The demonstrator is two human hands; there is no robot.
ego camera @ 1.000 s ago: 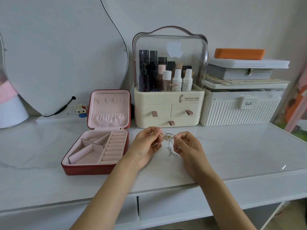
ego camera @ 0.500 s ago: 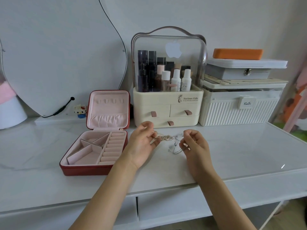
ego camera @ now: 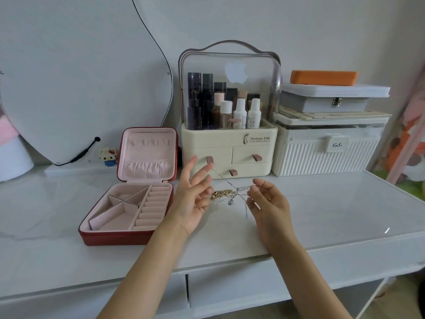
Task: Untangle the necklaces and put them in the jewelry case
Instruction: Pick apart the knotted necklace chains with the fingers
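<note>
From the head view, the necklaces (ego camera: 226, 194) hang as one small knot above the white table (ego camera: 322, 215), between the two hands and just right of the open jewelry case (ego camera: 128, 203). The left hand (ego camera: 192, 199) has its fingers spread and nearly straight, palm turned toward the tangle; a thin silver strand runs up from the knot to its far fingertips, though whether it is hooked over a finger or pinched there is too fine to tell. The right hand (ego camera: 268, 201) has its fingers curled, thumb and forefinger pinching the chains at the knot's right side, with a loose end dangling below.

These chains look very light, limp and slippery — they will sag and re-knot if dropped in a heap, and thin links may snap under a hard pull. Better to hold a strand close to the knot and ease loops apart than to tug on the ends. The gold cluster and the small pendant are likely snag points — worth freeing first.
</note>
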